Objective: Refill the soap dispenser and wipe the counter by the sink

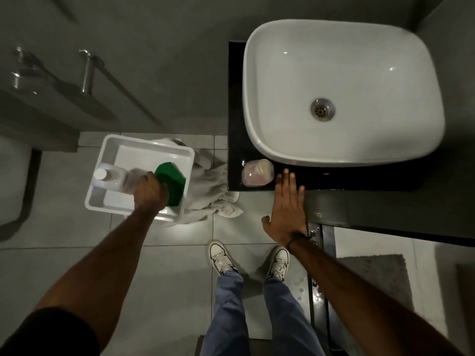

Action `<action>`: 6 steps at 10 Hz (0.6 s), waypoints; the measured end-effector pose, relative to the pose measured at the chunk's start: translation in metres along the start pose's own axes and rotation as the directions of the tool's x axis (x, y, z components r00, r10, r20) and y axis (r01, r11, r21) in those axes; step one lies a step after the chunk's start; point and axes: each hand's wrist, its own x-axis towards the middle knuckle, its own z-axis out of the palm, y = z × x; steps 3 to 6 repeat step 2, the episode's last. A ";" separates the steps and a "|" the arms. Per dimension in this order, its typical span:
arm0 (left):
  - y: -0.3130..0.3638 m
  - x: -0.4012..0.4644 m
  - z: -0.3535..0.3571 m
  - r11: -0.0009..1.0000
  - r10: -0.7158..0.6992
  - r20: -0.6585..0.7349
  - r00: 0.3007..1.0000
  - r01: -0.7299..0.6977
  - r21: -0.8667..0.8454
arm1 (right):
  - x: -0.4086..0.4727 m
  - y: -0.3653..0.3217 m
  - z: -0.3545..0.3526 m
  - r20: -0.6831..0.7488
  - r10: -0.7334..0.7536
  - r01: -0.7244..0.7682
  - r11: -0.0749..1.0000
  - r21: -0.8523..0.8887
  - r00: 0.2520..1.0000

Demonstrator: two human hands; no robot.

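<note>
A pink soap dispenser (pixel 257 172) stands on the black counter (pixel 235 119) at its front left corner, beside the white basin (pixel 341 91). My right hand (pixel 286 210) is flat with fingers spread at the counter's front edge, just right of the dispenser, holding nothing. Lower left, a white tub (pixel 110 160) on the floor holds a clear refill bottle (pixel 113 177) with a white cap and a green sponge (pixel 172 182). My left hand (pixel 150 191) reaches into the tub, fingers closed where bottle and sponge meet; which one it grips is hidden.
A crumpled white cloth (pixel 213 196) lies on the tiled floor between the tub and the counter. My feet in white sneakers (pixel 221 256) stand below the counter. A grey mat (pixel 380 273) lies at the right. A metal towel bar (pixel 88 70) is fixed at the upper left.
</note>
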 end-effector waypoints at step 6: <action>0.042 -0.045 -0.043 0.970 0.208 -0.251 0.945 -0.167 0.175 | -0.010 0.010 -0.024 0.081 -0.095 0.097 0.995 -0.013 0.992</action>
